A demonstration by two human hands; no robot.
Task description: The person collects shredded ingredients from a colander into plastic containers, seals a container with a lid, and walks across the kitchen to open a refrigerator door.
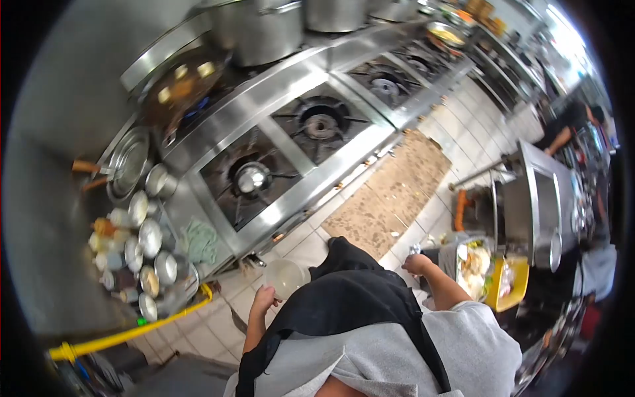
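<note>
At the lower middle, my left hand (266, 299) is closed on the rim of a pale translucent round tub (284, 278), held low beside my black apron (357, 291). The tub's contents, if any, are too faint to make out. My right hand (415, 264) is out to the other side, its fingers closed round a small shiny metal thing (415, 249) whose kind I cannot tell. It is close to a grey-lined bin (450, 264) heaped with food scraps. A yellow container (512, 284) with pale pieces in it stands against that bin.
A steel stove (258, 129) with several burners runs diagonally ahead, large pots (268, 33) behind it. Metal bowls and bottles crowd the left counter beside a green cloth (200, 241) and yellow pipe (165, 321). A stained mat (393, 192) covers floor tiles. Another person's arm (561, 140) is at right.
</note>
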